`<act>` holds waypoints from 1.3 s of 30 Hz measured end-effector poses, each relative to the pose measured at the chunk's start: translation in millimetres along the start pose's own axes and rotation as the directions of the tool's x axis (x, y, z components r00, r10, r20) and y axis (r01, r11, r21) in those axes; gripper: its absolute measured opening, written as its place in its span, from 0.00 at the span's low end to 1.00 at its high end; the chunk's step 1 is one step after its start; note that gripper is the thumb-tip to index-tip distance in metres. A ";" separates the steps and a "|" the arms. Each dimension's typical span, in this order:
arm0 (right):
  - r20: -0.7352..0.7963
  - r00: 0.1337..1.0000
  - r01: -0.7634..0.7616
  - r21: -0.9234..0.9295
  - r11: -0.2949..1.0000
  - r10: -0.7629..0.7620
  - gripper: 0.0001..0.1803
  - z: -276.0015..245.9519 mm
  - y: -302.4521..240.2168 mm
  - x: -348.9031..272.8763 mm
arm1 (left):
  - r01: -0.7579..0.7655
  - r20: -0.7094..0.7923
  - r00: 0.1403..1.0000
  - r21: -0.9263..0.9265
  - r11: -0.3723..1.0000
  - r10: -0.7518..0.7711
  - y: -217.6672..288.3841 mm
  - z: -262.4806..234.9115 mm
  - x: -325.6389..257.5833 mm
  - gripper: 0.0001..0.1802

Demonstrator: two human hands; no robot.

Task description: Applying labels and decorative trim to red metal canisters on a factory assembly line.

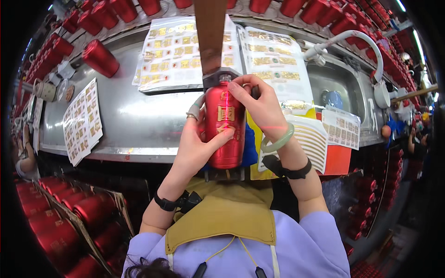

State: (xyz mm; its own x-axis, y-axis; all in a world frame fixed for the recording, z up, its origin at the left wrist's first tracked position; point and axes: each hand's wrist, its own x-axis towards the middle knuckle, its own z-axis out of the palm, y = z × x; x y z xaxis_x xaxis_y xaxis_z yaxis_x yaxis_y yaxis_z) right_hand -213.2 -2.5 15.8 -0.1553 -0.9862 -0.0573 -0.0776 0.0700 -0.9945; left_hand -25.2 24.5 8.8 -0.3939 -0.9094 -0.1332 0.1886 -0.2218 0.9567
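While I watch from a distance, the red bottle [225, 155] sits near the middle of my view, its clear neck pointing to twelve, with blue cloth [251, 144] just beside it at four. I judge it stiff, with a glossy skin likely to slip under dry fingers, and perhaps breakable; its weight I can't tell. I'd take hold round the broad body and keep any force off the narrow neck.

Both hands are on it. My left hand [197, 144], at eight o'clock, is curved part-open around the body, thumb laid across the front and fingers along the flank, their tips partly hidden. My right hand [260, 104], at one o'clock, is drawn in at the shoulder just below the neck, thumb touching the front, fingers bent; I cannot tell whether it pinches anything there.
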 end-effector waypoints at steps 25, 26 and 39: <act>-0.004 1.000 0.009 -0.061 0.998 -0.009 0.19 3.9 1.3 -2.0 | -0.040 -0.020 0.999 0.058 0.998 0.042 -5.8 -0.6 -0.4 0.49; -0.008 1.000 0.008 -0.068 0.998 -0.008 0.19 3.7 1.7 -1.9 | -0.035 -0.013 0.999 0.059 0.998 0.036 -4.8 -0.5 -0.1 0.49; -0.006 0.999 -0.045 0.086 0.995 0.045 0.27 2.6 2.4 -40.3 | 0.048 -0.019 0.999 -0.135 0.990 -0.051 -4.0 -11.6 18.1 0.40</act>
State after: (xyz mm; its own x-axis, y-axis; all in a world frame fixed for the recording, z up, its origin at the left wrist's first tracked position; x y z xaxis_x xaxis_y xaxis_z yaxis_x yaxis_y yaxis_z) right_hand -204.6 37.0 15.5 -0.1645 -0.9811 -0.1018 0.0145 0.1007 -0.9948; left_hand -22.7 4.8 -0.4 -0.3859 -0.9034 -0.1870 0.2894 -0.3110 0.9053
